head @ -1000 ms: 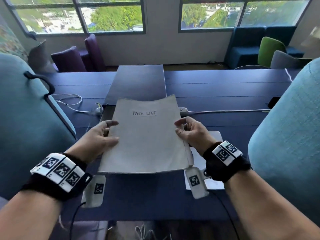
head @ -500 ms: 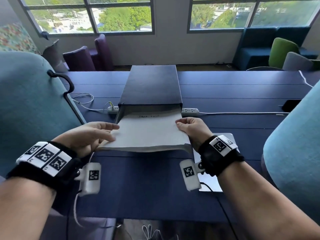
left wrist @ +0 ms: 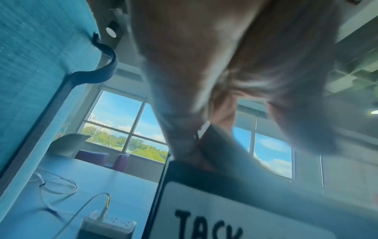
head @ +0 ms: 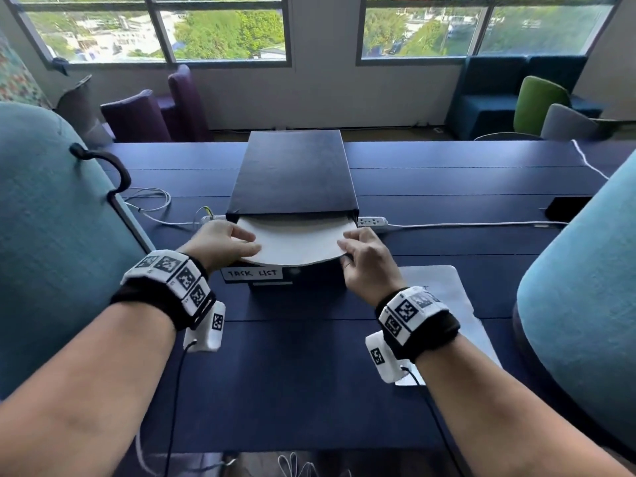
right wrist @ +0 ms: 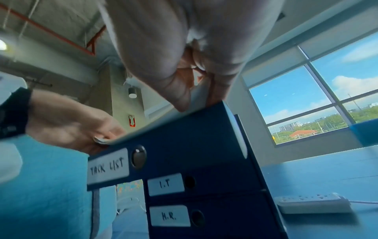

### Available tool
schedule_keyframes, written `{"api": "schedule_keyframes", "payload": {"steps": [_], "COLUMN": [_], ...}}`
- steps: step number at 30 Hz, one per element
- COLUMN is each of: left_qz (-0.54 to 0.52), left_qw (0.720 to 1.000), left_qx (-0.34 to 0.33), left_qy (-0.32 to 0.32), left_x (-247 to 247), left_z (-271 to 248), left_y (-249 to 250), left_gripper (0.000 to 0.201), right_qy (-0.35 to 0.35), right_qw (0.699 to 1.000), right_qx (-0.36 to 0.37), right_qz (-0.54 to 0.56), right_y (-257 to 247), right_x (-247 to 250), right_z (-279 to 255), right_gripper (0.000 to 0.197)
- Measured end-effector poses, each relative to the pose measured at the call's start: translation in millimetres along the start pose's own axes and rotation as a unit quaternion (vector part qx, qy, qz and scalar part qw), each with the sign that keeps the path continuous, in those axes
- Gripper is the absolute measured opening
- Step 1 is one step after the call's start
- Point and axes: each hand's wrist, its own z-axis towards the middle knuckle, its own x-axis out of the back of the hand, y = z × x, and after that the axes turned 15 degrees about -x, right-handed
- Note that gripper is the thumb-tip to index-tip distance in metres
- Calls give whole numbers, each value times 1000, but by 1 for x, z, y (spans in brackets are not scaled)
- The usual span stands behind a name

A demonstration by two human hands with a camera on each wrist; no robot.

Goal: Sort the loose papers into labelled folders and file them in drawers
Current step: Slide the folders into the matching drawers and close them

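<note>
A grey folder [head: 292, 242] lies bowed in the pulled-out top drawer [head: 309, 280] of a dark blue drawer unit [head: 292, 173]; its far part is hidden under the unit's top. The drawer front carries a white label [head: 253, 273] reading "TASK LIST". My left hand [head: 223, 246] pinches the folder's near left corner, my right hand [head: 364, 256] the near right corner. In the right wrist view the right hand's fingers [right wrist: 184, 90] clamp the folder edge [right wrist: 155, 124] above the drawer, and lower drawers are labelled "I.T" [right wrist: 164, 184] and "H.R." [right wrist: 168, 215].
A loose white sheet [head: 444, 290] lies on the blue table [head: 292, 373] under my right wrist. A power strip [head: 371, 221] with cables runs behind the unit, a dark phone [head: 564, 206] at far right. Teal chair backs [head: 44, 235] flank both arms.
The folder, held above the table a second ago, has slid forward into the open top drawer. Both hands moved forward with it, and its written title is now hidden.
</note>
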Motion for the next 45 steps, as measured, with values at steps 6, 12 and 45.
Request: {"api": "schedule_keyframes", "payload": {"steps": [6,12,45], "left_qz": [175,346,180], "left_qw": [976,931,936], "left_qx": [-77,-42,-164], "left_qy": [-106,-107,255], "left_x": [1,-8,-38], "left_z": [6,13,67], "left_y": [-16,-21,-70], "left_gripper": [66,47,36], "right_qy": [3,10,148], "right_qw": [980,965,963], "right_qx": [40,7,112], "right_qz": [-197,-262,-194], "right_y": [4,10,19], "right_x": [-13,-21,-81], "right_z": [3,19,51], "right_gripper": [37,54,55]}}
